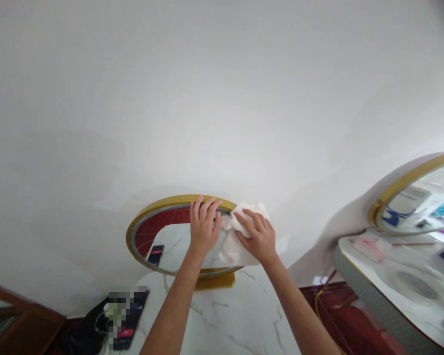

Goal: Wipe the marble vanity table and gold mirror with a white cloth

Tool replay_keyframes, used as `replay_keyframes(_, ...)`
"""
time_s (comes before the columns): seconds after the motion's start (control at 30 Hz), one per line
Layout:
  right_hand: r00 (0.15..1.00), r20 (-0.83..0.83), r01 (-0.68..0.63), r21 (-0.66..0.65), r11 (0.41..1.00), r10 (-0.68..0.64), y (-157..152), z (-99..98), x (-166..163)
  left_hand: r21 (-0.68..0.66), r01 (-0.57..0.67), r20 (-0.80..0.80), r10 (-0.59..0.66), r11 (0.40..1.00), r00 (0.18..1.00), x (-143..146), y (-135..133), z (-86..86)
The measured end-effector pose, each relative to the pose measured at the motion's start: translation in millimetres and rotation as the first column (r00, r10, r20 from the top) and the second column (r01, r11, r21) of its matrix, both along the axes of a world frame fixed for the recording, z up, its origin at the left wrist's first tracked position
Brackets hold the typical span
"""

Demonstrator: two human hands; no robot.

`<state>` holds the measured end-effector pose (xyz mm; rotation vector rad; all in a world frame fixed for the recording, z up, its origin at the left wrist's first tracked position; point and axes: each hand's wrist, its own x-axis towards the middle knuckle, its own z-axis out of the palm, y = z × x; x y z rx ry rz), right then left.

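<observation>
An oval mirror (181, 236) in a gold frame stands on a white marble-patterned table (222, 315), close to the wall. My left hand (204, 227) rests at the mirror's top edge, its fingers spread over the gold rim and holding nothing else. In my right hand (258, 236) is a crumpled white cloth (233, 246), pressed against the right side of the mirror and its frame. The cloth covers that part of the mirror. Part of the table and a phone show in the reflection.
A phone (135, 315) lies at the table's left edge, partly pixelated. On the right, a second table (377, 276) carries a pink-and-white packet (370, 248) and another gold-framed mirror (422, 197). Wooden furniture (29, 325) is at the lower left. A white wall (222, 98) rises behind.
</observation>
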<state>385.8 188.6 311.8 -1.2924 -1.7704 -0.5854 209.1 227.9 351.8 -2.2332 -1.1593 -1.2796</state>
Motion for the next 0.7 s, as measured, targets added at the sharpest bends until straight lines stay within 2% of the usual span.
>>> replay_keyframes(0.23, 0.993, -0.111, 0.034, -0.046, 0.998, -0.039, -6, -50.2, 26, -0.002, -0.015, 0.007, 0.015, 1.000, 1.000, 4, 2, 0.2)
replay_keyframes(0.33, 0.992, -0.106, 0.056, -0.068, 0.996, -0.063, -10, -61.1, 32, 0.003, -0.013, 0.029, 0.013, 1.000, 0.999, 4, 4, -0.8)
replay_keyframes(0.43, 0.995, -0.069, 0.071, -0.081, 0.994, -0.076, -12, -55.6, 31, 0.001, -0.014, 0.035, 0.014, 1.000, 0.999, 4, 4, -1.6)
replay_keyframes(0.6, 0.999, -0.019, 0.029, -0.057, 0.998, -0.030, -8, -26.3, 17, 0.011, -0.018, 0.036, 0.017, 1.000, 0.999, 4, 2, -1.4)
replay_keyframes(0.7, 1.000, -0.030, 0.007, -0.031, 1.000, -0.007, -4, -15.7, 8, 0.019, -0.021, 0.029, 0.021, 1.000, 0.999, 3, 2, -1.1)
